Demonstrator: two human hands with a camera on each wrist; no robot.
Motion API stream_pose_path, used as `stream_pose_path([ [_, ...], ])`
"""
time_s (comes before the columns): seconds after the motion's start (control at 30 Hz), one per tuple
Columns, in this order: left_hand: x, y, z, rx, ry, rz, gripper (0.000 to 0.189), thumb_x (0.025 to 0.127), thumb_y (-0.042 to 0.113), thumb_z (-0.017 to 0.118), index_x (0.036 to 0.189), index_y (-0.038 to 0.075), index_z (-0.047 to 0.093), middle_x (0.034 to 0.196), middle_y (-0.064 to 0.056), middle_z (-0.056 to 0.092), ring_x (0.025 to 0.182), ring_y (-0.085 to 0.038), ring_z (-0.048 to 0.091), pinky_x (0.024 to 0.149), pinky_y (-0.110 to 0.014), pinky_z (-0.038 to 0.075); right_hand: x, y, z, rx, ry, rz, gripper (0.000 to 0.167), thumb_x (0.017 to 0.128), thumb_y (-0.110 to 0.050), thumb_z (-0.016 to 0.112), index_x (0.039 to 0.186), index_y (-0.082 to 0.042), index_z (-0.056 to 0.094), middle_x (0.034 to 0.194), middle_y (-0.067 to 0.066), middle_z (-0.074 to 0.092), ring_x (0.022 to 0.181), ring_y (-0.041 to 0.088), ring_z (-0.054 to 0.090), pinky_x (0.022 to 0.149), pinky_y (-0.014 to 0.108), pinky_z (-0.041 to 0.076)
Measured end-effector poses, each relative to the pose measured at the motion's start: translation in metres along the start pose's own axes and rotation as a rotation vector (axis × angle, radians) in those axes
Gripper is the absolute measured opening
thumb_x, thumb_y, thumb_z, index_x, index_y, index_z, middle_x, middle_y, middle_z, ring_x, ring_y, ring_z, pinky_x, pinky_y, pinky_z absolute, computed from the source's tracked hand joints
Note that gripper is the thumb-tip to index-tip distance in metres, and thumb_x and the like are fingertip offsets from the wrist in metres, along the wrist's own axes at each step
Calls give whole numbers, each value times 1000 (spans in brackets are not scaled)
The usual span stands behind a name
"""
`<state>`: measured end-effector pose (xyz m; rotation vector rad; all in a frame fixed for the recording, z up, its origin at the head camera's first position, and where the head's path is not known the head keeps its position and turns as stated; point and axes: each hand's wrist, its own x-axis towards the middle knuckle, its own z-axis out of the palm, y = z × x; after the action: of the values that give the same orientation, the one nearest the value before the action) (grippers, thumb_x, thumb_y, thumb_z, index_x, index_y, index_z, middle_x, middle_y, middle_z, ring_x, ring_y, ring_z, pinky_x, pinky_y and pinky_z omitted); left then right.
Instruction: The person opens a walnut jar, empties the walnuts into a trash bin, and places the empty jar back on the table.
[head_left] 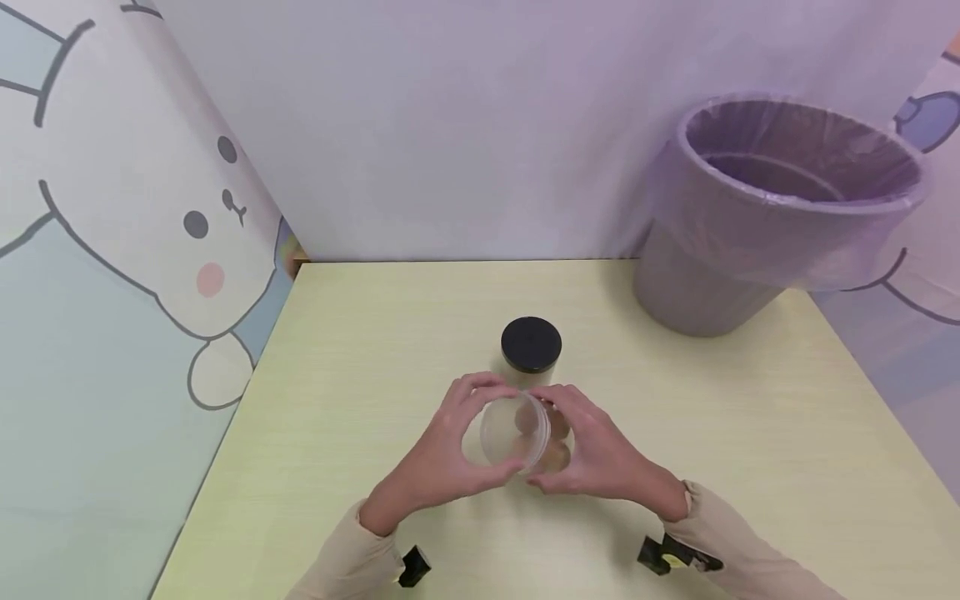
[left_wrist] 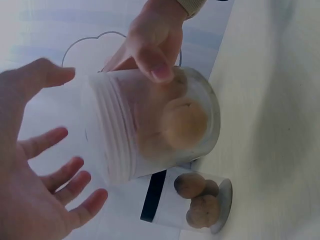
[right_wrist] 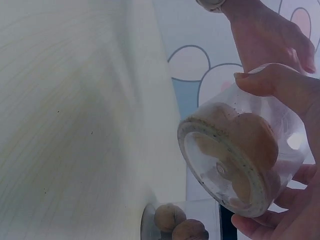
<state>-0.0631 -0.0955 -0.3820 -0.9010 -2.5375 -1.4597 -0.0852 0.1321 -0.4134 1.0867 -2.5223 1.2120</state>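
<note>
The jar (left_wrist: 142,100) tilts, its lid (left_wrist: 110,130) toward the left hand (head_left: 437,458), whose fingers are apart; the right hand (head_left: 602,452) has its fingers clamped round the jar.

Both bare hands, the left hand (head_left: 442,458) and the right hand (head_left: 606,457), emerge from long, plain beige sleeves: the left sleeve (head_left: 347,557) and the right sleeve (head_left: 738,542), whose cuff looks gathered. Small black, angular wrist units, left unit (head_left: 414,567) and right unit (head_left: 655,557), show touches of yellow.
</note>
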Motion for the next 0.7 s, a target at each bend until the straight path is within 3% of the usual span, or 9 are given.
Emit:
stream_pose_path([
  [0.17, 2, 0, -8, 15, -131, 142, 66, 69, 16, 76, 130, 23, 52, 137, 0, 39, 127, -16, 32, 93, -39, 43, -1, 0, -2, 6, -29, 18, 92, 53, -31, 90, 133, -19, 47, 119, -9, 52, 103, 8, 50, 82, 34, 47],
  [0.33, 3, -2, -9, 57, -199, 234, 63, 70, 12, 72, 129, 23, 53, 142, 0, 35, 130, -18, 30, 98, -38, 39, -1, -2, -3, 8, -88, 48, 97, 55, -34, 90, 139, -23, 42, 121, -12, 50, 102, 6, 48, 82, 33, 47],
  [0.53, 2, -6, -7, 117, -218, 277, 60, 68, 10, 71, 125, 25, 56, 144, 1, 32, 132, -17, 29, 102, -40, 35, -1, -2, -3, -11, -99, 43, 97, 55, -35, 89, 139, -23, 42, 119, -5, 53, 102, 6, 48, 81, 33, 47],
  [0.7, 2, -8, -6, 132, -187, 253, 62, 68, 15, 74, 126, 27, 56, 140, 1, 37, 127, -19, 34, 94, -39, 41, 0, -2, -3, -13, -98, 30, 95, 55, -36, 89, 137, -22, 43, 121, -9, 52, 102, 5, 48, 82, 33, 47],
])
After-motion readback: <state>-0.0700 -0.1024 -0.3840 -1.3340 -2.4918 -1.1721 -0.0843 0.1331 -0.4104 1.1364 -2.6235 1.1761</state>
